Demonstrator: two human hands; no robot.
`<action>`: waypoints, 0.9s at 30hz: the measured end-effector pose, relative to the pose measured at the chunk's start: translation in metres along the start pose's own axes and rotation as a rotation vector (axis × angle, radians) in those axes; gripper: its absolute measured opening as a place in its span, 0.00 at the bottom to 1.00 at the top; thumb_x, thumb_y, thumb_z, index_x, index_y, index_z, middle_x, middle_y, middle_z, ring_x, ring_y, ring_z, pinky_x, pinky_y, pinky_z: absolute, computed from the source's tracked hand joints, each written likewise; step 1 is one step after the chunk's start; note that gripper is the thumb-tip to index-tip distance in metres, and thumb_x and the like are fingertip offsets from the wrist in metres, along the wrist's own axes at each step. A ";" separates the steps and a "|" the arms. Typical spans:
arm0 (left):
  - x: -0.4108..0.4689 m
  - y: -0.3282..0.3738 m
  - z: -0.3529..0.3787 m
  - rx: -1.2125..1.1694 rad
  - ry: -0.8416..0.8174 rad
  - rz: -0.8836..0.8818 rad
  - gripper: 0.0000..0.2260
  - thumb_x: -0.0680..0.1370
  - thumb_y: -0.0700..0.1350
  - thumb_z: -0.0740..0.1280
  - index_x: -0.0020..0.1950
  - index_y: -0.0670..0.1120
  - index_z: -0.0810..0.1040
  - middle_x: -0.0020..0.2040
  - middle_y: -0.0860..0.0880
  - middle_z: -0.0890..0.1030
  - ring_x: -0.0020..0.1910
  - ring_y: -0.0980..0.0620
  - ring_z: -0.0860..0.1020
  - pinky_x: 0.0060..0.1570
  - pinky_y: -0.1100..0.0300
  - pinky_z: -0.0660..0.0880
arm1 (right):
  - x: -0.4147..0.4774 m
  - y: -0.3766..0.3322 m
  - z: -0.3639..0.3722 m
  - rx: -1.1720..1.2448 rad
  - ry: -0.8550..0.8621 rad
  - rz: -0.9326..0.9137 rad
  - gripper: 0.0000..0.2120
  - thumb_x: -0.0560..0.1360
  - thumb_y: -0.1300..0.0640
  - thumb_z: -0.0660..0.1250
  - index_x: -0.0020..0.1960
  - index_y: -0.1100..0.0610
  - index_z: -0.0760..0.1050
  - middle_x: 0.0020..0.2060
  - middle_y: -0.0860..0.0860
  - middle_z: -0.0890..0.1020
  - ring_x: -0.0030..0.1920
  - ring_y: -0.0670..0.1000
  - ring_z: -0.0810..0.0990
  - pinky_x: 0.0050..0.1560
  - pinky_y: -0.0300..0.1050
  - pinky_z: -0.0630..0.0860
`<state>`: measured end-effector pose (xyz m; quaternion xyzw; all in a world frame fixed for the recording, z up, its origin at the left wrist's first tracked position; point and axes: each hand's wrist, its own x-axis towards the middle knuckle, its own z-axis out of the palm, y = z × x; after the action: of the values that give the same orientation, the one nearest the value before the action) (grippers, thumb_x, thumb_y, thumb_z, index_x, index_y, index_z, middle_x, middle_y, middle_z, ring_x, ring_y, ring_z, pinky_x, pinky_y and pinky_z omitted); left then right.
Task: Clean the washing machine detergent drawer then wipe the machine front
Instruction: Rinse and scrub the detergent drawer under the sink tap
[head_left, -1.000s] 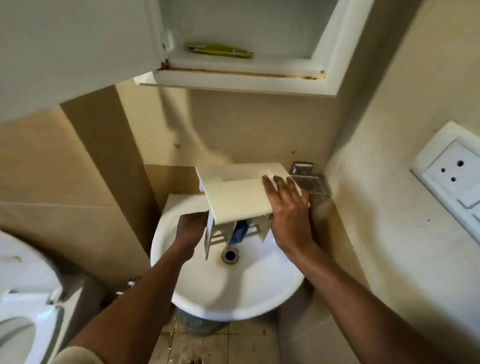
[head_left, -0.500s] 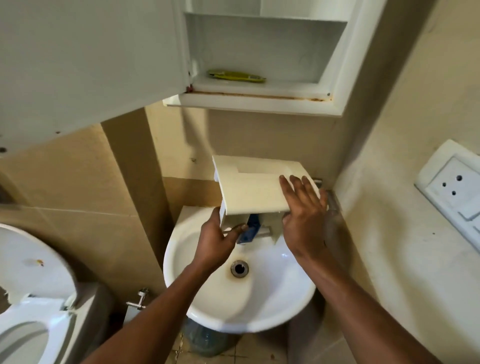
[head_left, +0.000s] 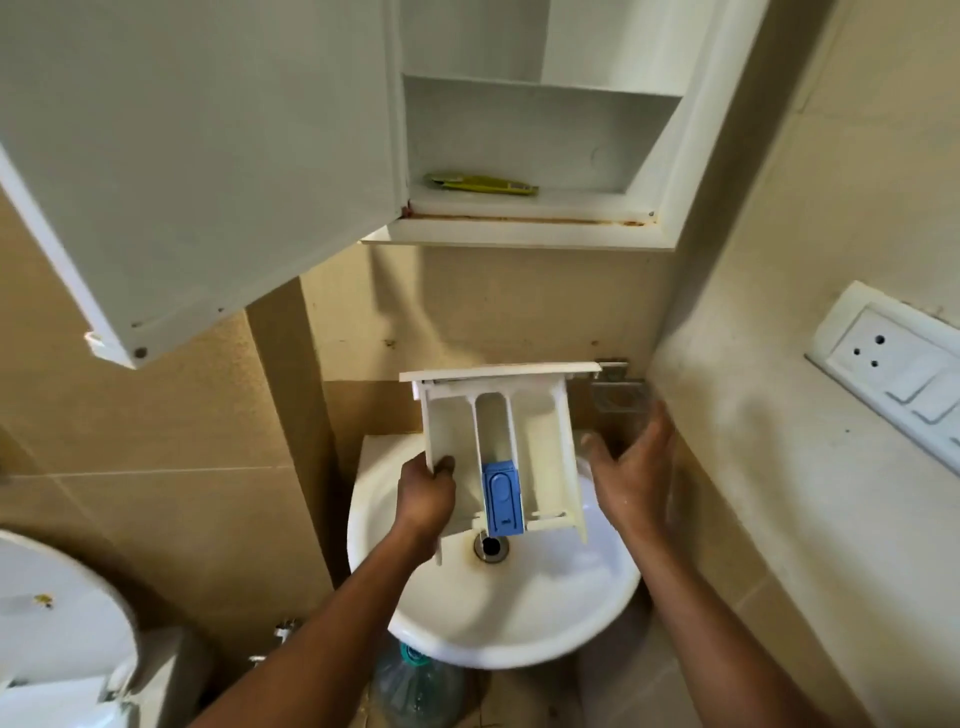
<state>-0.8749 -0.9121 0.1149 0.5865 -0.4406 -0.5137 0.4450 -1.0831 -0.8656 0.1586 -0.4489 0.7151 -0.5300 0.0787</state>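
The detergent drawer (head_left: 498, 452) was held over the sink (head_left: 545, 623) with its open side facing the camera and its front panel at the top. Its blue insert (head_left: 502, 499) sat in the middle channel, just right of the grip. The left hand (head_left: 426, 493) gripped the drawer's left wall near the lower corner, thumb curled into the left compartment. The right hand (head_left: 631, 467) was off the drawer, near its right wall, fingers loosely spread and holding nothing. The drain (head_left: 490, 546) lay just below and to the right of the grip. Well above the grip, an open wall cabinet (head_left: 519, 228) held a flat yellow object (head_left: 480, 183).
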 end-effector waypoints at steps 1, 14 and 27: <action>-0.001 -0.002 -0.004 -0.002 -0.007 -0.050 0.09 0.83 0.42 0.60 0.60 0.43 0.76 0.49 0.44 0.83 0.47 0.43 0.82 0.45 0.51 0.81 | -0.008 0.011 0.001 0.025 -0.186 0.183 0.34 0.74 0.53 0.73 0.75 0.56 0.63 0.68 0.56 0.74 0.65 0.55 0.75 0.63 0.49 0.72; -0.036 -0.010 -0.017 0.245 -0.114 -0.055 0.11 0.79 0.40 0.59 0.56 0.37 0.76 0.45 0.44 0.81 0.42 0.46 0.80 0.38 0.55 0.79 | -0.046 0.007 0.004 0.041 -0.499 0.327 0.17 0.82 0.51 0.62 0.69 0.55 0.73 0.60 0.51 0.82 0.60 0.53 0.80 0.61 0.48 0.75; -0.048 -0.060 0.026 0.597 -0.095 -0.424 0.13 0.81 0.42 0.60 0.60 0.35 0.76 0.57 0.40 0.80 0.55 0.41 0.80 0.50 0.55 0.77 | -0.049 0.079 0.008 -0.401 -0.870 0.592 0.16 0.78 0.63 0.59 0.64 0.66 0.72 0.52 0.58 0.78 0.47 0.55 0.75 0.44 0.44 0.73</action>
<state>-0.9013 -0.8538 0.0648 0.7442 -0.4601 -0.4699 0.1170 -1.0938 -0.8324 0.0725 -0.4123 0.7990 -0.1053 0.4249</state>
